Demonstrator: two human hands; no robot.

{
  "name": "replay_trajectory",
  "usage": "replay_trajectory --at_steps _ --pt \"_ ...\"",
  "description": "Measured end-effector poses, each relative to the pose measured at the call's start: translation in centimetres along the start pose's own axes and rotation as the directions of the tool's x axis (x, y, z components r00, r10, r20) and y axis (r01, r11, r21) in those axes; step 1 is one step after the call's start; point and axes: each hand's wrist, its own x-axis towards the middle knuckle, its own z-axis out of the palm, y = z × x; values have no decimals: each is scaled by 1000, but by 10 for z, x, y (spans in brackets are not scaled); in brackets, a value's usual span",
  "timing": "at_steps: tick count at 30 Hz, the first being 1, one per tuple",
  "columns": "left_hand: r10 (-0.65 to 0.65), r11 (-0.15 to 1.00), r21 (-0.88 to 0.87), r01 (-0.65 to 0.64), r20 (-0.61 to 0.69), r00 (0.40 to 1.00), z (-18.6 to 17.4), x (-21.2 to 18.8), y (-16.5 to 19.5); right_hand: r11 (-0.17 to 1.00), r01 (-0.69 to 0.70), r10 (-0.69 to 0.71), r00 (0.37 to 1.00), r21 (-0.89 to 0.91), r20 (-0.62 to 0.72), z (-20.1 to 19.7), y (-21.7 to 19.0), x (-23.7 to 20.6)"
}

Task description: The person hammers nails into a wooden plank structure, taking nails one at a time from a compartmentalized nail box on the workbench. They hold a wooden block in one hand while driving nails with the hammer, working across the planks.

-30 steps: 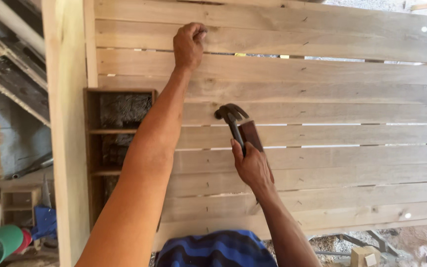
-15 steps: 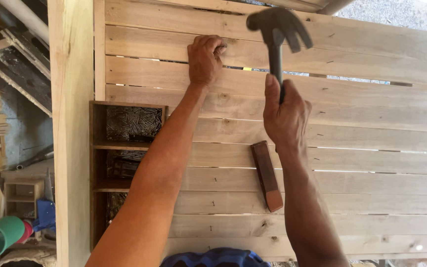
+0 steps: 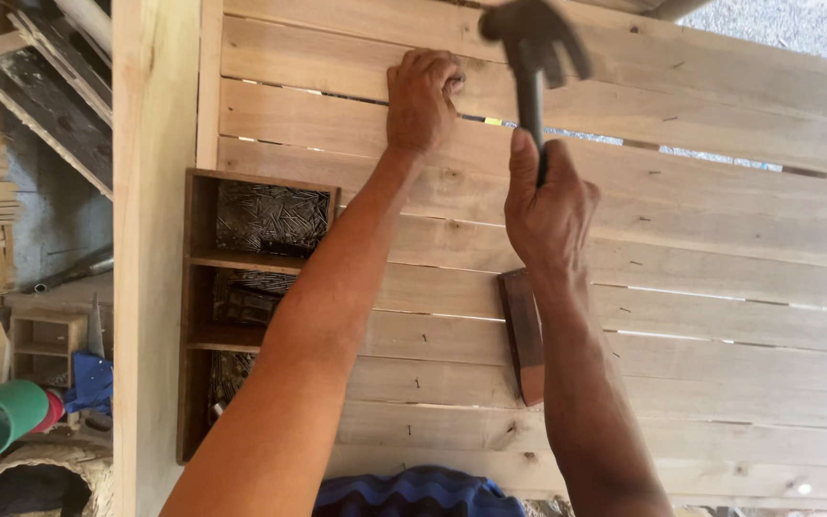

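Right hand wrapped tight round the handle of a hammer, head raised and motion-blurred at 12 o'clock of the frame. Left hand pinched shut at the top of the slatted panel, fingertips pressed to a plank at about 11 o'clock from the right hand; it looks like a nail is held there, but too small to confirm. Hammer head sits just beside those fingertips, at their 2 o'clock.

Risks, judged from this:
- Hammer head close to the left fingertips; an off-line blow would land on a finger.
- Grip is well down the handle and the head is blurred, so aim may be loose; a glancing hit could bend whatever is pinched or dent the plank.
- Small dark wooden block lies loose on the slats at 6 o'clock from the right hand; vibration could shake it off.
- Open wooden tray of nails rests at 9 o'clock, near the left forearm; an elbow knock or jolts could spill it.
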Motion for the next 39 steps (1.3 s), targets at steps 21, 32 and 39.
replay_trajectory --at_steps 21,32,39 --pt "71 997 48 -68 -46 996 -14 0 15 997 -61 65 994 -52 86 38 26 2" --pt "20 1000 -15 -19 50 999 -23 -2 26 994 -110 109 992 4 55 13 44 -80" --pt "73 992 91 -85 131 989 -35 -23 39 990 -144 143 980 -8 139 16 46 -146"
